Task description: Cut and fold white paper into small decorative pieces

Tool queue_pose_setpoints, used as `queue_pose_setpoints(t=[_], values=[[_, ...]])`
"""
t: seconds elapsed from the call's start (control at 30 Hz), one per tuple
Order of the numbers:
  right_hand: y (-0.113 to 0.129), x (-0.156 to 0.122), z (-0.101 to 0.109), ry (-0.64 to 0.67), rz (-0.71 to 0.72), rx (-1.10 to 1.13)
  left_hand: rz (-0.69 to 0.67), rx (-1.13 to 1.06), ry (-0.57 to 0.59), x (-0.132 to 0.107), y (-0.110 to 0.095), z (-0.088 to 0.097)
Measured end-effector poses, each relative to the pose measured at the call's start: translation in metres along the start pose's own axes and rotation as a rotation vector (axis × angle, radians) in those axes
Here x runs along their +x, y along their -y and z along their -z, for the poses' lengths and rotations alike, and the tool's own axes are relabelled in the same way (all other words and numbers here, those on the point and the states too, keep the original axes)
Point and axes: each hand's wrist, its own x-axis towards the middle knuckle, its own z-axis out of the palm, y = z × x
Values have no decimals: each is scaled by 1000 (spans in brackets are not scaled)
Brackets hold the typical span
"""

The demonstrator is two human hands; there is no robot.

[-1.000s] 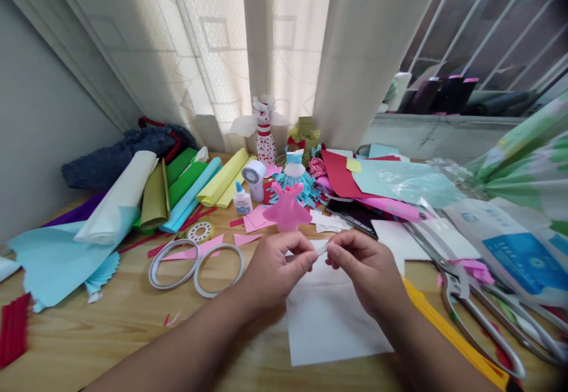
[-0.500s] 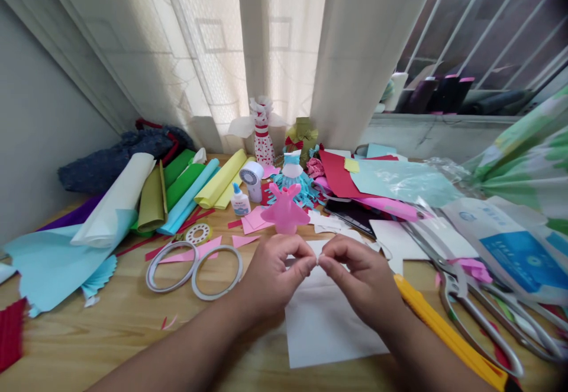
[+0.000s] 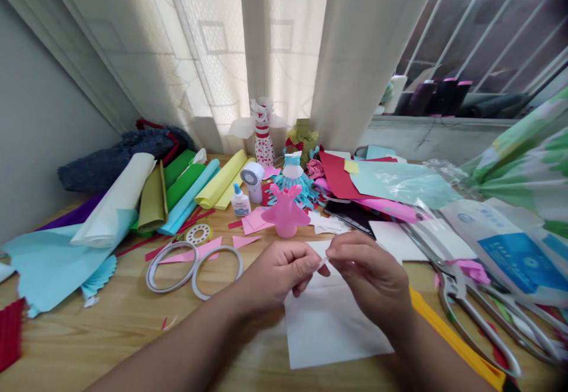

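A small white paper strip (image 3: 323,262) is pinched between my right hand (image 3: 370,279) and my left hand (image 3: 277,272), its end showing between the fingertips. Both hands hover over a white paper sheet (image 3: 335,327) on the wooden table (image 3: 102,344). Beyond my left hand stands a pink paper dress figure (image 3: 285,211). Behind it is a blue fringed paper dress (image 3: 293,182). The strip's middle is hidden by my fingers.
Two rolls of double-sided tape (image 3: 171,268) lie left of my hands, near a glue bottle (image 3: 240,200) and a tape dispenser (image 3: 252,181). Rolled coloured paper fills the back left. Large scissors (image 3: 479,315) and a yellow ruler (image 3: 448,336) lie to the right.
My fingertips, pressed together around the strip half a second ago, have parted slightly. My left hand has shifted left, and the strip now shows tilted between them.
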Motion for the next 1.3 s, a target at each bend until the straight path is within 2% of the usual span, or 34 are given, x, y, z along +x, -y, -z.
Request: queue_pose_setpoints(t=[0.07,0.2,0.3,0.43,0.6,0.77,0.87,0.97,1.17,1.3], values=[[-1,-1,0,-33,-82,39,-56,73,-89,-1,-1,0],[-1,-5,-3,-56,-355,273,-220,386,-298,-5,-4,-1],[1,-5,-6,-44,-431,279,-225,492,-368,-6,-6,-3],[3,-3,-7,-74,-436,164,-146,385,-304,-6,-6,-4],[4,1,-7,-81,-478,191,-12,141,-268,-6,-5,-5],[2,0,-7,-83,-498,217,44,3,-221,-4,-4,-5],[1,0,-7,-99,-489,172,85,-16,-170,-4,-3,-6],[3,1,-6,-72,-410,83,112,20,-116,-3,0,-7],[8,5,-4,40,-239,-6,187,41,-123,-3,0,-6],[5,5,-2,70,-236,28,235,18,-57,-2,-2,-2]])
